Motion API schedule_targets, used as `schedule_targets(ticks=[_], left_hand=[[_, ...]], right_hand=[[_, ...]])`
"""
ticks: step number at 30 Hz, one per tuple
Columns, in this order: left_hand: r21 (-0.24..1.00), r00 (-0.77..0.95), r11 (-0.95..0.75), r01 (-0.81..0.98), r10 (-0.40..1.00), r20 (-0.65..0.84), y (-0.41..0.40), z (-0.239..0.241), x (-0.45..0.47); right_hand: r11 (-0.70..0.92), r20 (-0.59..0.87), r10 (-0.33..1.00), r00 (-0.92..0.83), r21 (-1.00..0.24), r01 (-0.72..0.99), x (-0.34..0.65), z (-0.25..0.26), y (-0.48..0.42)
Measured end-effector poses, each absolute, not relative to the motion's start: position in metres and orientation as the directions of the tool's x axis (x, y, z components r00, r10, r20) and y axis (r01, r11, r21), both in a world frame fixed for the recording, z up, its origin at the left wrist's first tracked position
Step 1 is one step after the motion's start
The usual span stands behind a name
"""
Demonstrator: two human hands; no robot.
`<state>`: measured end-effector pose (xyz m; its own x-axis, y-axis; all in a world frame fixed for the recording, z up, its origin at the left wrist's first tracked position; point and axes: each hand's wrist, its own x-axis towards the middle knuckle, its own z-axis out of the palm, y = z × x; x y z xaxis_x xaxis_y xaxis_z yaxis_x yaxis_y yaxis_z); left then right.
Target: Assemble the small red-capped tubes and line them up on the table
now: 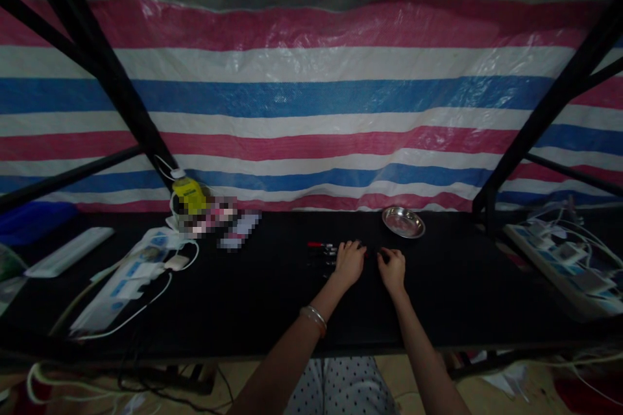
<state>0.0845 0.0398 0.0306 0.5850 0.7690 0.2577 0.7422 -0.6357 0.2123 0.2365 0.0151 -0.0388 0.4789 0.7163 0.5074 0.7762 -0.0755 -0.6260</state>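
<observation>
Both of my hands rest on a black table near its middle. My left hand has its fingers curled down beside a small row of pens, one with a red cap. My right hand sits just to the right, fingers bent and close together over something dark that I cannot make out. A bracelet circles my left wrist.
A small steel dish stands behind my right hand. At the left lie a white power strip with cables, a yellow-labelled bottle and a white bar. Another power strip with plugs lies at the right. Black frame poles rise at both sides.
</observation>
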Motion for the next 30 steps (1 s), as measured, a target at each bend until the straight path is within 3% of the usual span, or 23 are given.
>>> schedule_targets(ticks=[7,16,22,30], left_hand=[[0.166,0.604,-0.646,0.745,0.759,0.244,0.031,0.021,0.087],[0.264,0.514,-0.570,0.778,0.819,0.253,0.021,0.021,0.082],[0.438,0.414,-0.568,0.696,0.817,0.401,0.013,0.018,0.080],[0.541,0.331,-0.599,0.590,0.791,0.514,0.012,0.014,0.056]], right_hand=[[-0.065,0.508,0.720,0.473,-0.628,0.775,0.236,-0.040,0.014],[0.127,0.509,0.736,0.446,-0.751,0.648,0.226,-0.020,0.002],[0.388,0.632,0.755,0.173,-0.643,0.661,0.215,-0.012,-0.002],[0.459,0.667,0.743,0.055,-0.568,0.683,0.199,-0.003,-0.009]])
